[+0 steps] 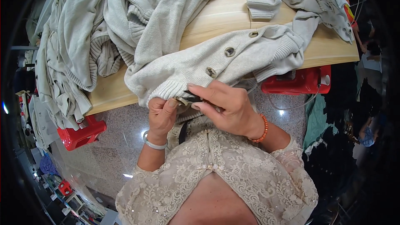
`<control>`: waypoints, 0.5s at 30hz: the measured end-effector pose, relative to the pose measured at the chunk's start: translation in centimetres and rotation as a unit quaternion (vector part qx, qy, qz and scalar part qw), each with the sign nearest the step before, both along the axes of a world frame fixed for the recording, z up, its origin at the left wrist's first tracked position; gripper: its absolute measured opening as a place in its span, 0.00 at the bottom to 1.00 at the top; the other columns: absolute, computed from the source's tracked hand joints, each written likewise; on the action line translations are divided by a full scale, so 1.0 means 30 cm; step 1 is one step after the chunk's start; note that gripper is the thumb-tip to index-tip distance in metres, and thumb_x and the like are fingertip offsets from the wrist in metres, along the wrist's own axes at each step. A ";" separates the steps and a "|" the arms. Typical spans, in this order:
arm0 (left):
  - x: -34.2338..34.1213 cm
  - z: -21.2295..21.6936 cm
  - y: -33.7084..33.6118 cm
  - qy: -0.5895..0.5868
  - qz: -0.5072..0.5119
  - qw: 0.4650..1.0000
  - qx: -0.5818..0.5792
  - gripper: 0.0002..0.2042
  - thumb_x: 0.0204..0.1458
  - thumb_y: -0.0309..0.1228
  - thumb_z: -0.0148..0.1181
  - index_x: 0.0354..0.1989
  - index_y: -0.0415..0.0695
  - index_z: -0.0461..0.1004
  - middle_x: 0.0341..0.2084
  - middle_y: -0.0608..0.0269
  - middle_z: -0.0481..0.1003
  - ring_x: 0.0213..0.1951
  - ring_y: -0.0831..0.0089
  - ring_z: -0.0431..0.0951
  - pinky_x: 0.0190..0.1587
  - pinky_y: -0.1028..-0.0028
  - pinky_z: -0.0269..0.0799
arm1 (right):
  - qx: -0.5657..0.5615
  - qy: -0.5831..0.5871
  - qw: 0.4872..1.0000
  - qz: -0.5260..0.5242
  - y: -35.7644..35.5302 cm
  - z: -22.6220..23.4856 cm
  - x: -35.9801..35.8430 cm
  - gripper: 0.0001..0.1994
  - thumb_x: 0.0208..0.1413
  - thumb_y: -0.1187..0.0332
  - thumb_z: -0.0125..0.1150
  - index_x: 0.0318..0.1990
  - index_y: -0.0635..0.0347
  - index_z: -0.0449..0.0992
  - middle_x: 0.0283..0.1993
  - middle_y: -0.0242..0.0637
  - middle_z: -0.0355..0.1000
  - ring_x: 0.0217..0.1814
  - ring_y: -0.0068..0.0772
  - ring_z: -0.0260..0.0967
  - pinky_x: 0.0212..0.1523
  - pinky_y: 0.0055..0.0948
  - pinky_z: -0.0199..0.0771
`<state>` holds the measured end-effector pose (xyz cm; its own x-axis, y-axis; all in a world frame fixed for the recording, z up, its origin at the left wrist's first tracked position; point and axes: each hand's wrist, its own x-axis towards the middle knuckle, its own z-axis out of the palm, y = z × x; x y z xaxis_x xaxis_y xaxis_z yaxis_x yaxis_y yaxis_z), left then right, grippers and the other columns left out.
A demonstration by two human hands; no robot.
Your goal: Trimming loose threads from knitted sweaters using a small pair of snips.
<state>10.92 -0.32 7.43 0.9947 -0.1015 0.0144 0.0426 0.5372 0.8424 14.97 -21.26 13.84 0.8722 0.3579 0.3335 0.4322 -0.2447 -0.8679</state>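
Garment workshop: cardigans [162,25] in heaps

Pale wooden tabletop [221,18], red stool [85,134] at left, speckled glossy floor [118,156], green cloth [315,121] at right

Hands: two, left hand [162,118] and right hand [233,110]. Wrist ornaments: two, made up of one pale bangle [154,143] and one orange bead bracelet [264,128]. Small dark tool [193,96]: one. Wooden table [218,18]: one. Knitted garment [177,64] at the hands: one; dark buttons [229,51] showing plainly on it: three. Red plastic pieces [83,132] by the table edge: two. Heaped garments [79,25]: several, overlapping, exact number unclear.
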 end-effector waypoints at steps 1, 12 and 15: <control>0.000 0.005 0.000 0.007 -0.005 1.000 0.002 0.04 0.58 0.22 0.52 0.33 0.42 0.73 0.40 0.56 0.76 0.42 0.69 0.75 0.46 0.69 0.70 | -0.019 -0.021 1.000 -0.009 0.003 -0.001 0.005 0.18 0.46 0.76 0.67 0.48 0.61 0.77 0.23 0.36 0.65 0.21 0.23 0.62 0.21 0.23 0.61; -0.009 -0.056 0.016 -0.017 0.010 0.999 -0.037 0.03 0.57 0.23 0.53 0.36 0.41 0.74 0.40 0.56 0.76 0.41 0.71 0.74 0.46 0.68 0.69 | -0.016 0.023 0.999 0.029 0.011 -0.021 0.011 0.19 0.47 0.77 0.66 0.50 0.62 0.75 0.27 0.34 0.69 0.23 0.20 0.62 0.24 0.21 0.62; -0.006 -0.043 0.030 -0.029 0.006 0.999 -0.016 0.06 0.57 0.23 0.53 0.41 0.38 0.73 0.42 0.55 0.75 0.42 0.70 0.75 0.47 0.67 0.70 | 0.014 0.023 0.999 -0.018 0.002 -0.070 0.054 0.17 0.50 0.76 0.63 0.50 0.63 0.75 0.26 0.35 0.69 0.23 0.21 0.61 0.26 0.21 0.63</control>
